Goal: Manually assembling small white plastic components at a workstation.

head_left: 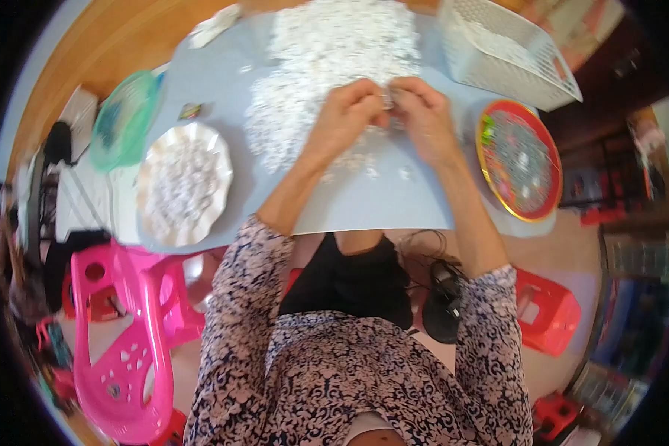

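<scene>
My left hand [354, 110] and my right hand [424, 117] meet over the table, fingertips almost touching. Thumb and fingers of the left are pinched on a small pale piece [386, 99], too small to name. The right hand's fingers are also pinched together; what they hold is mostly hidden. Beneath and beyond the hands spreads a large heap of small white pieces [320, 52]. A few loose ones lie near my wrists. To the left, a white scalloped dish [222, 175] holds more white pieces. To the right, a red gold-rimmed tray [556, 160] holds many small grey, shiny pieces.
The grey-blue table [379, 212] ends just before my lap. A white plastic basket [513, 80] stands at the far right, a green basket [143, 97] at the left. A pink chair [156, 334] and a red stool [554, 316] flank me.
</scene>
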Demonstrator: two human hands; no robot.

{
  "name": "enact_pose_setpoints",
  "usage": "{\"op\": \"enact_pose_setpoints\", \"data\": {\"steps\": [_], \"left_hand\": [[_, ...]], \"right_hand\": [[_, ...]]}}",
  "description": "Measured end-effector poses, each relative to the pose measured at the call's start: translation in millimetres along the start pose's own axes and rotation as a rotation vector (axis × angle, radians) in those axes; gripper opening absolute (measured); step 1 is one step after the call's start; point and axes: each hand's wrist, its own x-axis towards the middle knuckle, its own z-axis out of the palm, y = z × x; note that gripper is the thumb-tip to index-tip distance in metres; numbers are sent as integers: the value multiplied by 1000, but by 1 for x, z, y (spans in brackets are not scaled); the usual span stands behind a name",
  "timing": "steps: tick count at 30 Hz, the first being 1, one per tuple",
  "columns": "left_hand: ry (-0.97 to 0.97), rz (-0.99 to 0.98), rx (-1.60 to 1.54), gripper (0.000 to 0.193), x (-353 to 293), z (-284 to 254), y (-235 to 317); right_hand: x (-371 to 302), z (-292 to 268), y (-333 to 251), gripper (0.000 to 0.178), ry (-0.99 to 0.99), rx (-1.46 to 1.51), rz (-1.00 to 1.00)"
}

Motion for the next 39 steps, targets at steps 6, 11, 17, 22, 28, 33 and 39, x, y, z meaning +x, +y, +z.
{"op": "enact_pose_setpoints", "data": {"steps": [6, 11, 17, 22, 28, 33, 39], "left_hand": [[-38, 9, -7, 13, 0, 3, -3], [1, 53, -183, 10, -2, 9, -23], [90, 56, -173, 11, -3, 10, -21], [110, 97, -165, 11, -3, 11, -18], [102, 120, -164, 11, -3, 8, -13], [98, 117, -209, 11, -3, 10, -18], [58, 138, -218, 12, -4, 17, -14]], "right_hand": [[-5, -10, -6, 16, -28, -146, 75], [-8, -7, -2, 15, -11, -174, 70], [-11, -1, -4, 14, -83, -196, 10], [-7, -7, 1, 14, -66, -173, -6], [-3, -11, -1, 15, -111, -105, 6], [-7, -6, -1, 15, -52, -148, -1], [-6, -20, 3, 15, -4, -112, 2]]}}
